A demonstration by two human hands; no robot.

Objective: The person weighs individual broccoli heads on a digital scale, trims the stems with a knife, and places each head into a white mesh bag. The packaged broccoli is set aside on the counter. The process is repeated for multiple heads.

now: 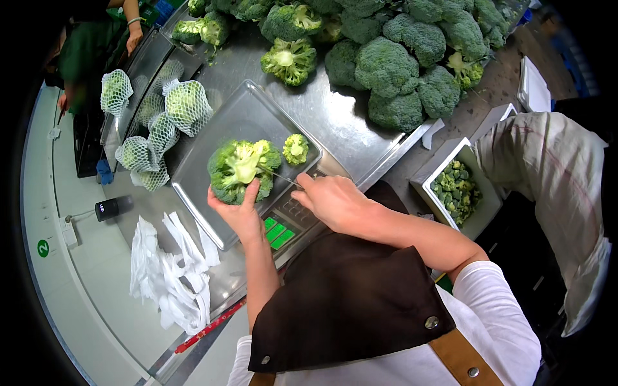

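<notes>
My left hand (244,212) grips a broccoli head (241,166) from below, its cut stem side turned up. A small knife is in my right hand (333,198); its thin blade (280,174) reaches into the stalks at the head's right side. Most of the handle is hidden in my fist. Beneath both hands lies the steel tray of a weighing scale (203,231), with a lit green display (279,233) on the near side. One loose broccoli floret (295,148) rests on the tray, right of the head.
Broccoli heads (386,67) are heaped at the back right. Several heads in white foam net sleeves (187,107) stand left of the scale, near flat empty sleeves (174,275). A white foam box (487,212) at right holds florets. Another person's hand (134,38) shows at upper left.
</notes>
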